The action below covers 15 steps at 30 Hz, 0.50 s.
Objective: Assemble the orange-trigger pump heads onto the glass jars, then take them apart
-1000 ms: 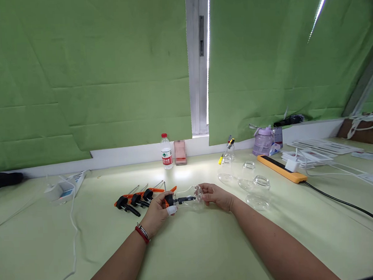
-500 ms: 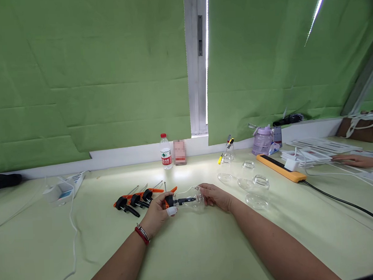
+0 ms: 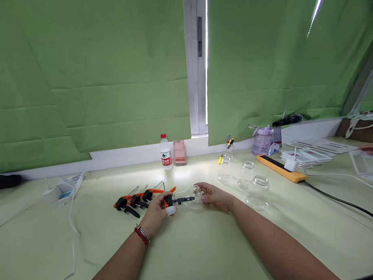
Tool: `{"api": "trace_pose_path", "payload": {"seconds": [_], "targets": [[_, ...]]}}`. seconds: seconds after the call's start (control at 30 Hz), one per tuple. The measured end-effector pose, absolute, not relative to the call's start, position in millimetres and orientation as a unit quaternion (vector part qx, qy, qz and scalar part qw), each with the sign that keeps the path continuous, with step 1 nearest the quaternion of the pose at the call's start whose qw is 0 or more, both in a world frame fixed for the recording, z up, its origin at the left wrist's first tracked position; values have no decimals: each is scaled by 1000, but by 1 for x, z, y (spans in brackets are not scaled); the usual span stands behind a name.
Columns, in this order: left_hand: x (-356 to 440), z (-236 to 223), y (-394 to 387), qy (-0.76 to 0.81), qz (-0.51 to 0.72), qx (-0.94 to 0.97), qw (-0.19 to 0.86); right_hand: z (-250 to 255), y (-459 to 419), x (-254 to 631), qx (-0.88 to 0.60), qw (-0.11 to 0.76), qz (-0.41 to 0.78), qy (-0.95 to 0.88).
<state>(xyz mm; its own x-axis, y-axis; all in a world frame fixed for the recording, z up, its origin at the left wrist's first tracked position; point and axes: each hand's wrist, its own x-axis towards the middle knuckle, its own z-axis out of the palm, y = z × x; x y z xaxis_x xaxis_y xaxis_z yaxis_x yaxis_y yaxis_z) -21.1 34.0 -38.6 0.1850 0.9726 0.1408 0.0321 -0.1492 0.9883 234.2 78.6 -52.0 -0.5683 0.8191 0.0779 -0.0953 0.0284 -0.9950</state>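
My left hand, with white tape round a finger, is closed on a black-and-orange cap. A black stem runs from this cap inside a clear bottle lying on its side in the air just over the table. My right hand grips the bottle's wide end, its thumb and fingers round it. Left of the bottle lie several more black-and-orange caps with thin metal rods, close together. Beyond my right hand stand clear bottles, including a smaller-looking one farther back.
A water bottle and a pink box stand by the wall. An orange power strip, a purple jug and stacked papers occupy the right. A white cable crosses the left. Another person's hand shows at the right edge.
My right hand and the bottle have shifted very slightly left; both grips stay the same. The other person's hand has moved right, with a clear-looking sheet or case now beside it.
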Motion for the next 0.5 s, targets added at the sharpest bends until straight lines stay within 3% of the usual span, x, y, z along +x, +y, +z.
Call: {"api": "trace_pose_path", "payload": {"seconds": [0.5], "targets": [[-22,-42,36,415,475,589,506,-55,82,230,-348,348,611,-620]]}}
